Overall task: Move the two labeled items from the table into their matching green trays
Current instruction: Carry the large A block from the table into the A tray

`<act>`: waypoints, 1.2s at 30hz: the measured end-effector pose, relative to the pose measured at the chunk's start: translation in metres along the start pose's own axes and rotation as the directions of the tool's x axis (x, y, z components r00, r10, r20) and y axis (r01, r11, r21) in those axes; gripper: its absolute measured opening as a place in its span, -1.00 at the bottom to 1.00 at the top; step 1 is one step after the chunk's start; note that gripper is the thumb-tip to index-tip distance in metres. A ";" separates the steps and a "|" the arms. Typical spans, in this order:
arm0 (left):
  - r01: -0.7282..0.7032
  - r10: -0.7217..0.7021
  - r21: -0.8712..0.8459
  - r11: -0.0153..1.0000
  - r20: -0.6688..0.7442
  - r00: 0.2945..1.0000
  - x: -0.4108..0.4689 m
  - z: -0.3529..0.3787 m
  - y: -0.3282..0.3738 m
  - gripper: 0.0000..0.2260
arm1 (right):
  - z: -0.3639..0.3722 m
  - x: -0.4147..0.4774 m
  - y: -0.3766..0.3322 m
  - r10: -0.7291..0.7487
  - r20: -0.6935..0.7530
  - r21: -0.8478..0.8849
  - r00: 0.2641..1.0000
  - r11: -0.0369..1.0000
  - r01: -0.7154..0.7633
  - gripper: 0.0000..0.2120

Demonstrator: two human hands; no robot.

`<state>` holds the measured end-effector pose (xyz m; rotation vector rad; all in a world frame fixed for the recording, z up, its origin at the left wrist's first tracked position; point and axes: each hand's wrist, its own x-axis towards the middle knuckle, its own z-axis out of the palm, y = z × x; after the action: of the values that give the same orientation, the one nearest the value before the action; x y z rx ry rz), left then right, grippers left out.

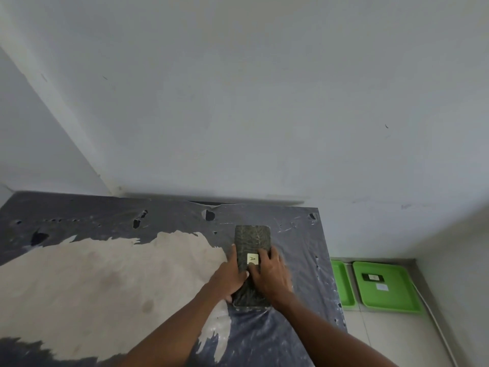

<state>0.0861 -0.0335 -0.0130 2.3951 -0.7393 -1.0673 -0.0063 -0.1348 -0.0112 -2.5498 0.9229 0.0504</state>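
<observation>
- Wall: pale grey, plain, fills the upper half of the view and meets a side wall at the left corner.
- Table: dark film covering, torn and peeled across the left to expose a pale surface; several holes near the far edge.
- Right green tray: on the floor beside the table's right edge, carries a small dark item with a white label and a separate white tag; lettering illegible.
- Left green tray: just beside the other, partly hidden by the table edge.
- Dark slab: long, mottled, lies flat on the table near its right side, white label marked "A".
- Left hand: curled against the slab's left edge, fingers along its side.
- Right hand: spread over the slab's top and right edge, fingers beside the label; both hands grasp the slab.
</observation>
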 end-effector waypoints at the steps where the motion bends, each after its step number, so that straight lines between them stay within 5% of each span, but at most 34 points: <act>1: 0.004 -0.004 -0.032 0.999 0.010 1.000 -0.002 0.000 0.002 -0.28 | 0.002 -0.005 0.001 0.017 -0.024 -0.035 1.000 0.999 -0.018 -0.52; 10: -0.026 0.047 0.123 0.992 -0.171 0.984 0.002 -0.020 0.005 -0.61 | 0.041 -0.034 -0.016 0.166 0.151 -0.107 0.974 0.983 -0.151 0.16; 15: -0.102 0.163 0.261 0.960 -0.224 0.961 0.007 -0.028 -0.002 -0.56 | 0.032 -0.022 0.008 -0.040 0.260 -0.138 0.965 0.987 0.078 0.18; 19: -0.190 0.310 0.446 0.874 -0.213 0.926 0.012 -0.030 -0.001 -0.50 | 0.008 -0.004 0.059 -0.361 0.431 -0.210 0.827 0.851 0.481 0.19; 21: -0.278 0.381 0.526 0.804 -0.095 0.920 0.015 -0.027 -0.002 -0.39 | -0.006 0.006 0.078 -0.424 0.477 -0.245 0.770 0.777 0.579 0.21; 25: -0.376 0.345 0.549 0.747 0.165 0.924 0.021 -0.012 -0.004 0.04 | -0.025 0.014 0.100 -0.342 0.429 -0.304 0.836 0.817 0.490 0.11; 29: -0.310 0.324 0.652 0.692 0.104 0.940 0.026 0.004 -0.002 0.16 | -0.033 0.009 0.110 -0.172 0.367 -0.264 0.914 0.923 0.280 0.15; 36: -0.209 0.261 0.695 0.688 0.032 0.965 0.019 0.029 0.009 0.18 | -0.040 0.003 0.123 -0.267 0.396 -0.246 0.879 0.891 0.381 0.15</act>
<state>0.0724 -0.0567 -0.0363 2.7893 -1.6149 -0.6473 -0.0839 -0.2374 -0.0220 -2.8228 0.3543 0.5804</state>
